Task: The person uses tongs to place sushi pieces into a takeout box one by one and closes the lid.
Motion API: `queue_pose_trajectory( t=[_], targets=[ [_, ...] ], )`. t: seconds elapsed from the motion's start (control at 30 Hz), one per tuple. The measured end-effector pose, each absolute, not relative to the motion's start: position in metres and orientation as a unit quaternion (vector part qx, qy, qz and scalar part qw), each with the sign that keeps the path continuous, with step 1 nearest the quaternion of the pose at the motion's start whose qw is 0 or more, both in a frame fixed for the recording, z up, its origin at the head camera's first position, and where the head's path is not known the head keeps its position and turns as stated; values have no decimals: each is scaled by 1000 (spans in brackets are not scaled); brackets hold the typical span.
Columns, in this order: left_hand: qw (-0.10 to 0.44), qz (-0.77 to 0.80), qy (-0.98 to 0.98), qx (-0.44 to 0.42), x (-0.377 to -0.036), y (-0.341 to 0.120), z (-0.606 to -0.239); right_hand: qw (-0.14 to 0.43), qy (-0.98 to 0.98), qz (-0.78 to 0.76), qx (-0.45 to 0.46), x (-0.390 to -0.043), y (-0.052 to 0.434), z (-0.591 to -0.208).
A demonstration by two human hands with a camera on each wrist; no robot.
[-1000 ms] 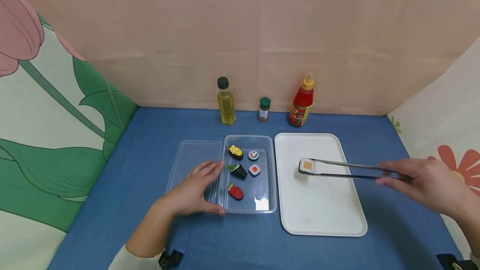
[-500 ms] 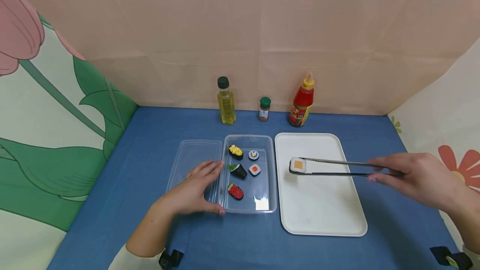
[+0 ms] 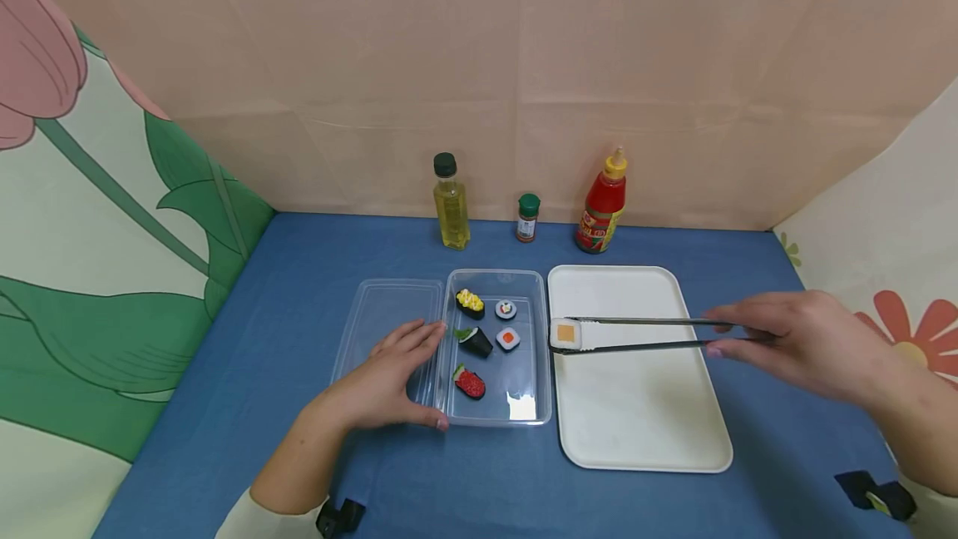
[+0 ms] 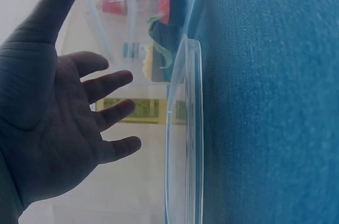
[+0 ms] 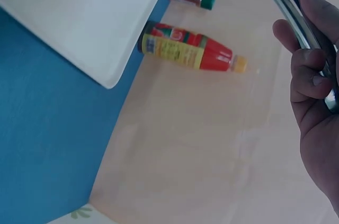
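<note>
The right hand grips a pair of metal tongs, with fingers and thumb curled round the two arms near their rear end; the right wrist view shows the fingers wrapped against the metal arms. The tong tips are closed on a sushi piece, a white rice block with a square orange centre on the face turned upward. The piece is held at the left edge of the white tray, just beside the right wall of the clear plastic container. The left hand lies flat with straight, slightly spread fingers on the clear lid, which sits touching the container's left side; the thumb reaches the container's near left corner. In the left wrist view the open palm faces the lid rim. The container holds five sushi pieces: one yellow-topped, two round rolls, one dark cone with green and one red-topped. At the back of the blue table stand an oil bottle, a small spice jar and a red sauce bottle.
</note>
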State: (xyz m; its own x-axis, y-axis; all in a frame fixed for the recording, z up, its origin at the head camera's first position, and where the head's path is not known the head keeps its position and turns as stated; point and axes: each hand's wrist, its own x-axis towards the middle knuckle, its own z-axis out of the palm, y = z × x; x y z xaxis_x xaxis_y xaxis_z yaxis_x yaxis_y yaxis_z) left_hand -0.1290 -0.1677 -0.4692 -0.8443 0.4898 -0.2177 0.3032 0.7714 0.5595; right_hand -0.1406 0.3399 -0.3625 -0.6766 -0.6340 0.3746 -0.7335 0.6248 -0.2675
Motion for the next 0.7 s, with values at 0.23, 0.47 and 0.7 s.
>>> queue_pose_trajectory(
  t=[0.23, 0.47, 0.7],
  targets=[
    [182, 261, 925, 210, -129, -167, -469, 100, -881, 219, 408, -147, 322, -362],
    [185, 264, 923, 210, -129, -167, -469, 81, -874, 228, 421, -153, 305, -365],
    [180, 257, 926, 210, -130, -167, -470, 56, -868, 233, 435, -159, 290, -367]
  ],
)
